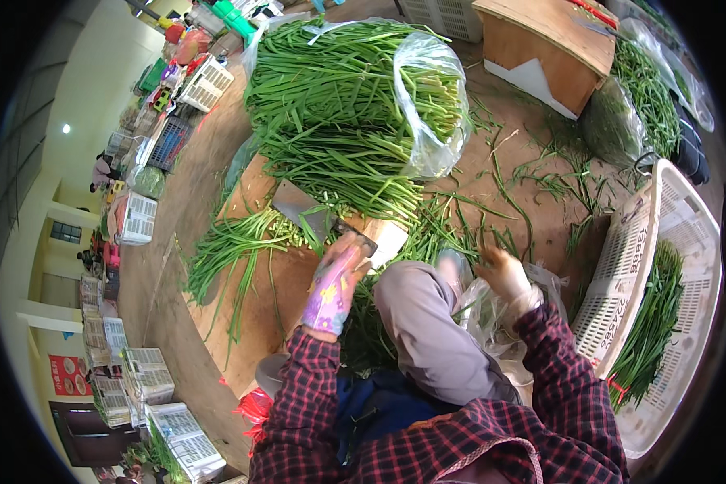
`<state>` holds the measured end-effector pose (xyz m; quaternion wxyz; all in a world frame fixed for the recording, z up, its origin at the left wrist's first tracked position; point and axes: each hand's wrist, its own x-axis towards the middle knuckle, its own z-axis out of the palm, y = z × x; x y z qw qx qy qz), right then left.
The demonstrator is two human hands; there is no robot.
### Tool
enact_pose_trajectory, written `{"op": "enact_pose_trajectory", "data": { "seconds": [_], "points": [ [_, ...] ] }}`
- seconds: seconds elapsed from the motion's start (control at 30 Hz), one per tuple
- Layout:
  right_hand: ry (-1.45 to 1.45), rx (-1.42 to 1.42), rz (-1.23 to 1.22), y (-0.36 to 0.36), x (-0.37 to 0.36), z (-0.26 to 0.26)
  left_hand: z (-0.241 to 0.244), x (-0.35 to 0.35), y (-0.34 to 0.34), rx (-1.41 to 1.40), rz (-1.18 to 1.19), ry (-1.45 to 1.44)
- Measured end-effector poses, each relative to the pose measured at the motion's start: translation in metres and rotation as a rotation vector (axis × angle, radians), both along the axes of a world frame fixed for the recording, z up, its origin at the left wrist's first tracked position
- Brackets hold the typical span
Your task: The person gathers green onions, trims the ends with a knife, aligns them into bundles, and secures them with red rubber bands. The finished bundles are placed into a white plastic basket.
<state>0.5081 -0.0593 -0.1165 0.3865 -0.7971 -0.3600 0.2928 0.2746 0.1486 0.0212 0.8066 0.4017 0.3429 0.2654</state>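
My left hand (334, 284), in a purple floral glove, is on the dark handle of a cleaver (302, 206). The cleaver's broad blade lies over a wooden board (254, 193), among cut pieces of pale stem. Left of the blade, loose garlic chives (236, 239) spread over the board's edge. Just beyond it is a large heap of garlic chives (339, 91), stem ends to the right, partly wrapped in a clear plastic bag (435, 151). My right hand (503, 272), blurred, is raised beside my knee with fingers apart, and I see nothing in it.
A white plastic crate (617, 284) holding tied chives (650, 327) stands at my right and bears writing. Loose leaves (556, 172) litter the floor. A wooden box (544, 54) stands at the back right, near bagged greens (641, 97). White crates (184, 438) line the left side.
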Motion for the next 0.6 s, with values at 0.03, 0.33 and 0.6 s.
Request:
{"op": "enact_pose_trajectory", "data": {
  "seconds": [0.03,0.33,0.6],
  "points": [
    [0.229,0.187,-0.056,0.025,0.008,0.012,-0.008,0.006,0.004,-0.128,0.002,-0.059],
    [1.207,0.372,0.089,0.166,-0.011,0.043,-0.031,0.074,0.026,-0.509,0.083,-0.085],
    [-0.760,0.481,0.195,0.162,-0.019,0.187,-0.021,0.117,0.052,-0.600,0.048,-0.430]
  ]
}}
